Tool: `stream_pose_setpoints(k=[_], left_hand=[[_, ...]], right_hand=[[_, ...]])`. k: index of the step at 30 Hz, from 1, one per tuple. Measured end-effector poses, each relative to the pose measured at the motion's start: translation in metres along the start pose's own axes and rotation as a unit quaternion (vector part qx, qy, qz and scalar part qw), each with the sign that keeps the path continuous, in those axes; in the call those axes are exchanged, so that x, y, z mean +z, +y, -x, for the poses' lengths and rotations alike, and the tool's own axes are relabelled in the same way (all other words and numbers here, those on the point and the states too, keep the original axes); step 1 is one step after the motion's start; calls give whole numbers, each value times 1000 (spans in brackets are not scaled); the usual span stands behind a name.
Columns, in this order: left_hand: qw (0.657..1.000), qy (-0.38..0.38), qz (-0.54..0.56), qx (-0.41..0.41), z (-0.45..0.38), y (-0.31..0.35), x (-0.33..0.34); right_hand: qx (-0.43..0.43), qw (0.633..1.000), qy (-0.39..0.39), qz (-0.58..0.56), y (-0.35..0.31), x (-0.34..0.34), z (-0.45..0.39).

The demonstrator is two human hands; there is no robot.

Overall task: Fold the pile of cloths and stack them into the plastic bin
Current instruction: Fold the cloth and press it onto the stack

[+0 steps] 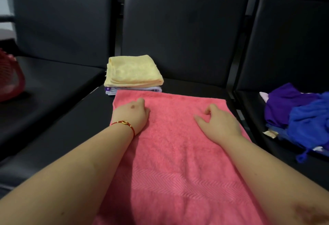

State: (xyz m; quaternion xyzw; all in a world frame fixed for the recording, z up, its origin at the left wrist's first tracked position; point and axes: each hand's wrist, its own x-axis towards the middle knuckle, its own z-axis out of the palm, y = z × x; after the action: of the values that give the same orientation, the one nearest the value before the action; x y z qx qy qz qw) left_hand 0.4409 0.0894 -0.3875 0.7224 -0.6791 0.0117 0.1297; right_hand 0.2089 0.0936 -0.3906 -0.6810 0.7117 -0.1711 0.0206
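At the far left edge of the view, a red mesh plastic bin (10,77) sits on the left black padded seat (53,86), only partly in frame. On the middle black seat (187,84), at its back left corner, lies a folded pale yellow terry cloth (132,70) on top of a folded lilac cloth (135,89), the small stack just behind the far edge of a large coral-pink terry towel (176,153). That towel is spread flat along the middle seat, running toward the person. The left hand (132,113), with a red string bracelet (125,124) at the wrist, rests on the towel near its far left corner, fingers curled under; whether they pinch the fabric cannot be told. The right hand (216,122) rests on the towel toward its far right side, fingers loosely bent and apart, holding nothing. On the right black seat (258,135) lies an unfolded heap: a purple cloth (283,105) and a royal-blue cloth (309,123) touching it.
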Motion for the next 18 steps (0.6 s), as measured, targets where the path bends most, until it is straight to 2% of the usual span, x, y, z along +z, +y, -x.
stream_pose_setpoints(k=[4,6,9,11,13,15,18], left_hand=[[997,-69,-32,1,22,6,-13],[992,-112,-64,3,40,14,-23],[980,-194,34,-17,69,26,-33],[977,-185,97,-31,87,27,-37],[988,-134,75,-34,106,18,-44],[994,-104,19,-41,124,-1,-53],[987,-120,23,-105,142,-41,-71]], right_hand=[[-29,998,-47,0,1,-18,23],[-16,995,-91,-31,4,-31,36],[7,982,-155,-104,13,-46,63],[-4,987,-123,-103,21,-55,84],[1,991,-89,-100,30,-63,107],[22,989,-100,-106,42,-69,128],[48,980,-141,-129,57,-82,150]])
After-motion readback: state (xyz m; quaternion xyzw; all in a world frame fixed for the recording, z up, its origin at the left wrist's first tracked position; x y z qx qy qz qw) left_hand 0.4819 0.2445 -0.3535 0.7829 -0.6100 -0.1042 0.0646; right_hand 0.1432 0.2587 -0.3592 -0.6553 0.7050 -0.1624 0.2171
